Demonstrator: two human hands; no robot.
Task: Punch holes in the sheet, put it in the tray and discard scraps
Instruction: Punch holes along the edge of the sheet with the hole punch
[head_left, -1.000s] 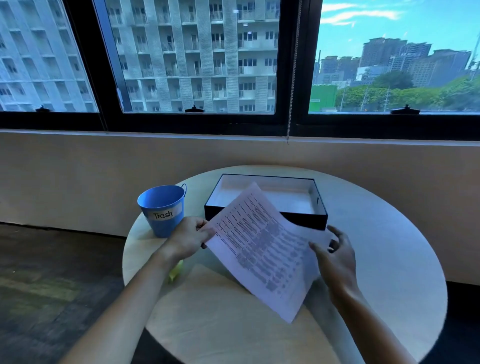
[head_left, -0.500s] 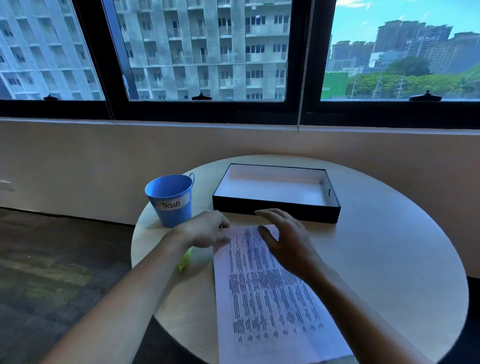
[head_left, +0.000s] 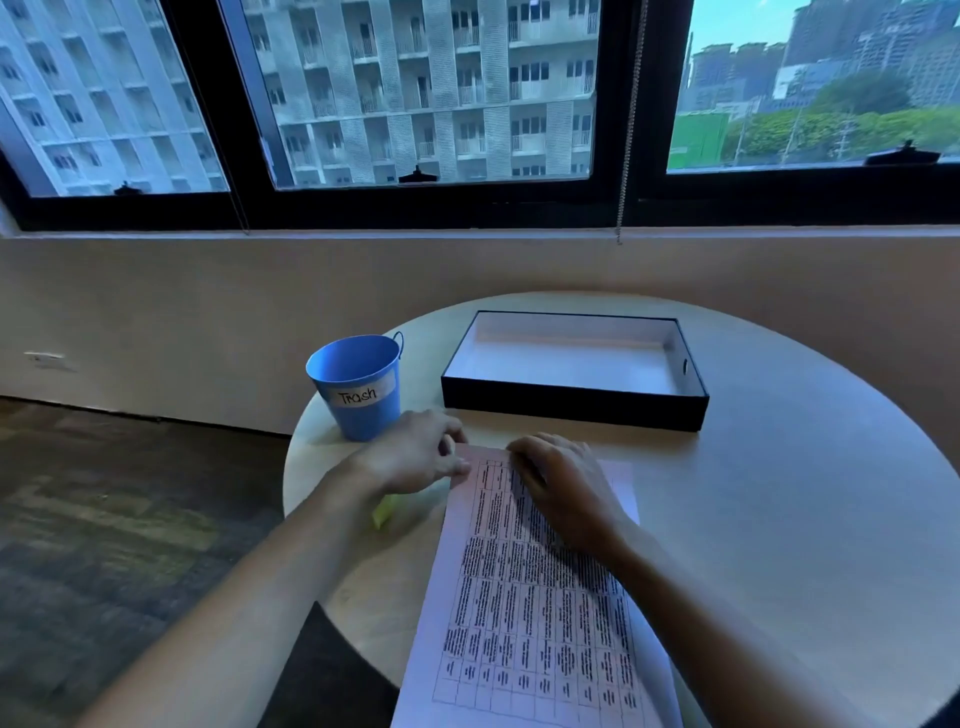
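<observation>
A printed sheet (head_left: 530, 623) with a table of text lies flat on the round table (head_left: 789, 519), reaching from the near edge toward the tray. My left hand (head_left: 415, 452) pinches its far left corner. My right hand (head_left: 561, 483) rests on the sheet's far end, fingers bent with the tips pressing the paper. Behind the sheet stands a black tray (head_left: 571, 408) with a white inside and nothing in it. To the tray's left is a blue bucket (head_left: 358, 384) labelled "Trash". A small yellow-green object (head_left: 384, 512) lies under my left wrist, mostly hidden.
The table stands against a beige wall below dark-framed windows. A blind cord (head_left: 628, 130) hangs behind the tray. Bare tabletop lies right of the sheet. The floor drops away at the left.
The sheet, held tilted in the air a second ago, now lies flat on the table. My right hand moved onto its far end; my left stays at the corner.
</observation>
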